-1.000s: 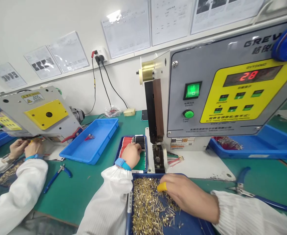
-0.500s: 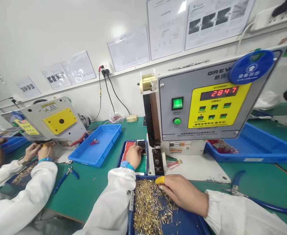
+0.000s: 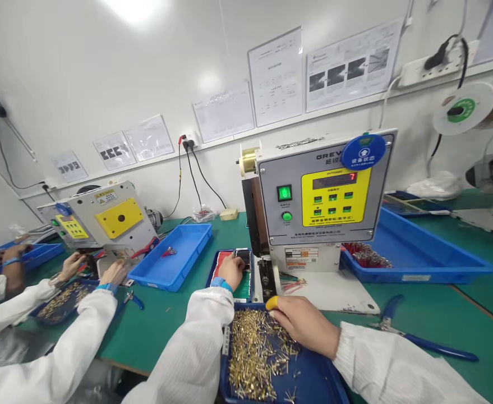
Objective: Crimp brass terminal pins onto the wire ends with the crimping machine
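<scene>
My left hand (image 3: 231, 270) is over a small tray (image 3: 215, 275) of red, black and green wires (image 3: 243, 285), its fingers closed at the black ones; what they pinch is hidden. My right hand (image 3: 303, 321), a yellow cover on one finger, reaches over the upper edge of a dark blue tray (image 3: 324, 381) of brass-coloured terminals (image 3: 250, 353). Its fingers are drawn together, and anything between them is too small to tell. Just beyond the hands stands a grey machine (image 3: 290, 224) with a lit display. Several wires (image 3: 290, 285) lie on its white base.
Blue-handled pliers (image 3: 429, 343) lie at the right, below a large blue bin (image 3: 431, 269) with red wires. Another blue bin (image 3: 187, 252) stands left of the wire tray. Further left, a co-worker's hands (image 3: 114, 273) are at a second machine (image 3: 122, 216), near small cutters (image 3: 134, 300).
The camera view has shifted, so the machine looks smaller. Both my hands stay in nearly the same places. The display shows different digits. The co-worker's hands beside me have moved apart.
</scene>
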